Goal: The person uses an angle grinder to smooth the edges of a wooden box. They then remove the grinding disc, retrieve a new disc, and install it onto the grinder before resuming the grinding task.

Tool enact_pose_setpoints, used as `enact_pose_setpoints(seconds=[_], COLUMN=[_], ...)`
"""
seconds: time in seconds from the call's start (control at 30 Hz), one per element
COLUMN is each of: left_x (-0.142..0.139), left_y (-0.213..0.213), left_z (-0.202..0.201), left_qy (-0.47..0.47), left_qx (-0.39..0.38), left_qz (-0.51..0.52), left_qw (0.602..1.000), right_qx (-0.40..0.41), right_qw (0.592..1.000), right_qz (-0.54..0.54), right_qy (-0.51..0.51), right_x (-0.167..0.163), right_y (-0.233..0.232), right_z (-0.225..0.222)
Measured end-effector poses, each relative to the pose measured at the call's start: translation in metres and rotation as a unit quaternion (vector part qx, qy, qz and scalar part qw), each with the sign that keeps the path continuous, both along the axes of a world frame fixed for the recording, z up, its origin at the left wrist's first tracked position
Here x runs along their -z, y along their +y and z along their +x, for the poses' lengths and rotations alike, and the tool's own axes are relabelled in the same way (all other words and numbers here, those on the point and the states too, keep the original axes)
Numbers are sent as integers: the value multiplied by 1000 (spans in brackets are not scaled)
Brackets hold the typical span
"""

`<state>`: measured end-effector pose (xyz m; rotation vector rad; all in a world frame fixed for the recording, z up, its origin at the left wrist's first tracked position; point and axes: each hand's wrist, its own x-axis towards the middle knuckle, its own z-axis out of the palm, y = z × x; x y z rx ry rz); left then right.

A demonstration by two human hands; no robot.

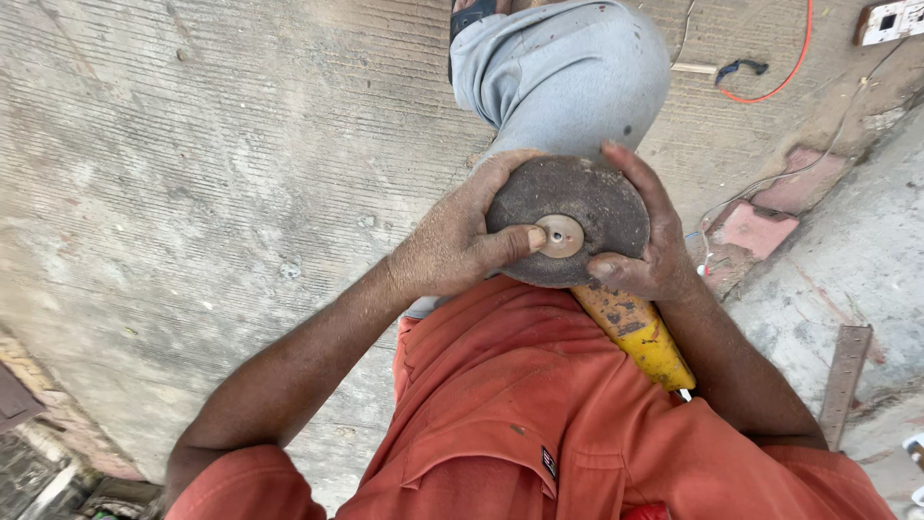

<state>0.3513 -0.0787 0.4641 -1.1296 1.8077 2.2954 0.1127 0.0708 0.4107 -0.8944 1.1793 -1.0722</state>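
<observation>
Dark grey, round, gritty abrasive disc (577, 207) sits flat-face up over the person's lap, w/ a small coppery metal flange nut (560, 236) at its centre. Left hand (452, 246) wraps the disc's left rim, fingers curled on the edge, thumb tip pressed right beside the nut. Right hand (643, 241) clamps the disc's right rim, fingers bent over it. Below the disc, a scuffed yellow tool body (640, 332) runs down-right, long axis toward the orange shirt (520, 404). Left thumb is nearer the nut. Rough concrete floor (192, 193) beyond.
</observation>
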Motion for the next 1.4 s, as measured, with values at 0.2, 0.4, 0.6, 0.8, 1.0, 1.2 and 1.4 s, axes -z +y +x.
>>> enact_pose_setpoints(seconds=[0.2,0.4,0.6,0.8,1.0,1.2,1.4], left_x=[21,42,56,54,40,28,4], left_y=[11,20,28,28,25,27,29], left_z=[22,44,68,72,70,77,72], left_qy=[-3,144,156,176,186,149,47], left_qx=[-87,-224,-217,-198,-169,-174,-244], left_qz=[98,234,245,261,208,190,166], left_qw=[991,935,932,928,945,955,954], right_qx=[-89,-55,-49,-22,-35,-42,-32], right_qw=[992,978,981,979,981,982,991], right_qz=[-67,-173,-156,-181,-184,-182,-127], right_qy=[58,97,106,86,55,40,0], right_x=[4,-3,-7,-10,-15,-19,-17], right_y=[-18,-27,-27,-26,-28,-32,-30], right_z=[13,31,38,41,40,40,41])
